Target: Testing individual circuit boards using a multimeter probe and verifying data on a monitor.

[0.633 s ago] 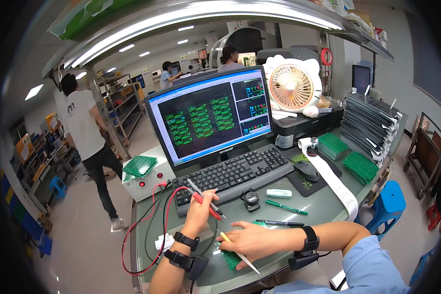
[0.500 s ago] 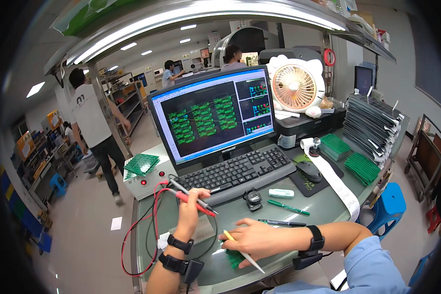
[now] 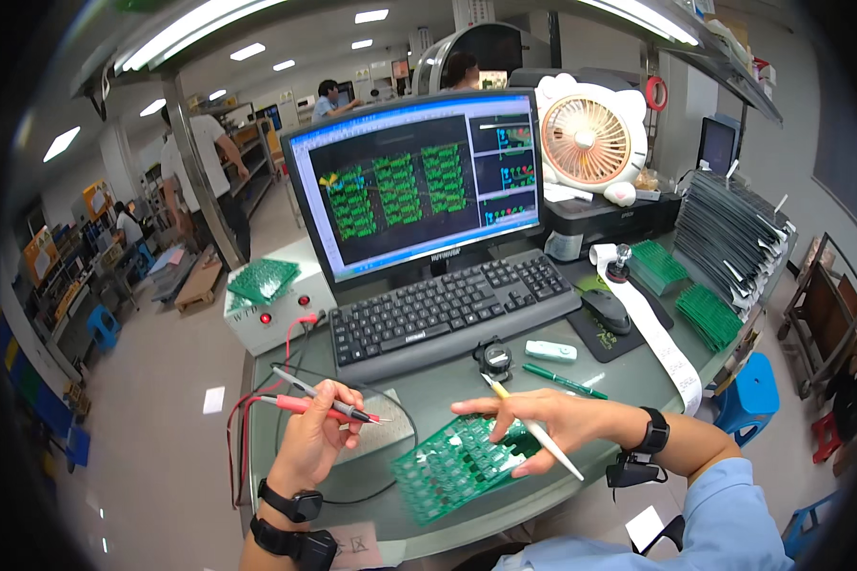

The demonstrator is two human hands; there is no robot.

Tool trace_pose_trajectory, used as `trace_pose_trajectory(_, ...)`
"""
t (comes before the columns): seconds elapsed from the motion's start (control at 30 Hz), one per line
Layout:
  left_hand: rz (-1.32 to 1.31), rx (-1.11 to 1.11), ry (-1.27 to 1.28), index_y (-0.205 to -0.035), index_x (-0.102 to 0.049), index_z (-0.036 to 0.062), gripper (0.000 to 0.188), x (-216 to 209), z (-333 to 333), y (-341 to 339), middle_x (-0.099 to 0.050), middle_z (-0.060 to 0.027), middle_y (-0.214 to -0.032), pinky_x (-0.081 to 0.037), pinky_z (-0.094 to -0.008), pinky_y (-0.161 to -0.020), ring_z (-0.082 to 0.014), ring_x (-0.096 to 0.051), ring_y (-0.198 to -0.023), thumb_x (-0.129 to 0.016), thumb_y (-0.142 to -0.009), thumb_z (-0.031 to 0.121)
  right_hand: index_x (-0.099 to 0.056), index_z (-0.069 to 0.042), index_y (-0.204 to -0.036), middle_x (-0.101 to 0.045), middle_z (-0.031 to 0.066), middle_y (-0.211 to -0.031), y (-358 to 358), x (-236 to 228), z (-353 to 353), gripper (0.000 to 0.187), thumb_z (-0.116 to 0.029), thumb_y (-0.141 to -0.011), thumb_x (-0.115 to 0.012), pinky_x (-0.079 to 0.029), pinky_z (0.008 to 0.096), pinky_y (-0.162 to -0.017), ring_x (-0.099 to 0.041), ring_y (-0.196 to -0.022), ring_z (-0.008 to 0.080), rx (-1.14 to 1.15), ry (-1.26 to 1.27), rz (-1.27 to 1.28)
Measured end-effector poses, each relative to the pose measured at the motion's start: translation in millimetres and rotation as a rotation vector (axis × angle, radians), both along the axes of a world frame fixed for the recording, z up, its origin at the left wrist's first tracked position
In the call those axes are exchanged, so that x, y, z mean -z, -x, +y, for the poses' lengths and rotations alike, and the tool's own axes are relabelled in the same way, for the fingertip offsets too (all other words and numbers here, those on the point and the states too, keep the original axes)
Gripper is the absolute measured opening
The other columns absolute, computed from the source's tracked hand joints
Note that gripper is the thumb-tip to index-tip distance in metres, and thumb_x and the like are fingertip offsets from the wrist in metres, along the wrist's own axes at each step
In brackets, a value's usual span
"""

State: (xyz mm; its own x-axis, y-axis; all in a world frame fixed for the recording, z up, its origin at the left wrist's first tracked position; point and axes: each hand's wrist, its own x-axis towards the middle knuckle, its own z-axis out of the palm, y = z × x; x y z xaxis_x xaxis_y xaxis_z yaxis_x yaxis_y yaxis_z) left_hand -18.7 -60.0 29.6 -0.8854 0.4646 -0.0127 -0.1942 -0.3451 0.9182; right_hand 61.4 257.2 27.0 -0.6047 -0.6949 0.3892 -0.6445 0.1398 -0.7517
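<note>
Glossy grey-green bench (image 3: 433, 388) fills the middle of the head view, inside a lit workshop. Left hand (image 3: 316, 436), at seven o'clock, pinches a grey probe (image 3: 293, 382) and a red probe (image 3: 289, 404) together, presumably so one hand manages both. A red lead (image 3: 291, 344) leaves the pale box (image 3: 270, 338) at nine o'clock, probably sited for reach. Right hand (image 3: 560, 421), toward half past four, spreads its fingers over a green circuit board (image 3: 452, 471) at six o'clock; grip on it cannot be determined. A yellow-and-white pen (image 3: 560, 453) crosses those fingers, likely for ready access.
</note>
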Motion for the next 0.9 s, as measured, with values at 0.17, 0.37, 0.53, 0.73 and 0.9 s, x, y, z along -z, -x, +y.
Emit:
trace_pose_trajectory(0.17, 0.074, 0.126, 0.085, -0.075, -0.05, 0.0069, 0.044, 1.1, -5.9, -5.5, -0.054, -0.0078, -0.069, -0.039, -0.0217, -0.046, -0.0115, -0.046, -0.05, -0.036, -0.103, 0.039, -0.059, -0.01, -0.11, -0.035, 0.0088, -0.152, 1.2, -2.2, 20.2, 0.049, -0.038, -0.075, -0.079, -0.015, 0.0529, -0.115, -0.023, -0.143, 0.036, 0.015, -0.388, 0.153)
trace_pose_trajectory(0.37, 0.203, 0.47, 0.376, -0.07, -0.056, 0.0065, 0.044, -9.3, 9.4, -6.6, -0.056, -0.0018, -0.066, -0.037, -0.0211, -0.047, -0.0077, -0.047, -0.053, -0.045, -0.098, 0.038, -0.056, -0.005, -0.116, -0.065, 0.0071, -0.081, 20.7, -4.7, -50.6, 0.04, -0.033, -0.09, -0.067, -0.05, 0.029, -0.062, -0.067, -0.075, 0.0181, 0.267, 0.048, -0.303)
trace_pose_trajectory(0.53, 0.095, 0.622, 0.616, -0.083, -0.059, 0.0069, 0.033, -19.6, 24.2, -24.0, -0.061, -0.0008, -0.077, -0.042, -0.0211, -0.054, -0.0062, -0.053, -0.063, -0.051, -0.098, 0.035, -0.057, -0.003, -0.105, -0.059, 0.0, -0.076, 35.4, -6.4, -85.1, 0.024, -0.026, -0.095, -0.06, -0.042, 0.0212, -0.058, -0.052, -0.065, 0.0054, 0.16, 0.281, -0.819)
trace_pose_trajectory(0.73, -0.048, 0.324, 0.374, -0.091, -0.048, 0.006, 0.021, 8.8, -11.9, -15.9, -0.052, -0.0058, -0.086, -0.045, -0.024, -0.055, -0.0121, -0.055, -0.066, -0.068, -0.085, 0.012, -0.052, -0.002, -0.092, -0.055, 0.0018, -0.075, 32.8, 4.3, -67.4, 0.024, -0.025, -0.095, -0.06, -0.048, 0.022, -0.054, -0.063, -0.065, 0.0096, 0.302, 0.181, -0.656)
trace_pose_trajectory(0.9, -0.077, 0.232, 0.334, -0.088, -0.046, 0.0081, 0.022, 23.5, -19.6, -9.8, -0.05, -0.0057, -0.087, -0.046, -0.0242, -0.052, -0.011, -0.055, -0.065, -0.068, -0.083, 0.007, -0.051, -0.002, -0.09, -0.063, 0.0079, -0.084, 32.6, 9.9, -63.7, 0.019, -0.013, -0.091, -0.067, -0.051, 0.0234, -0.055, -0.066, -0.07, 0.013, 0.217, 0.366, -1.036)
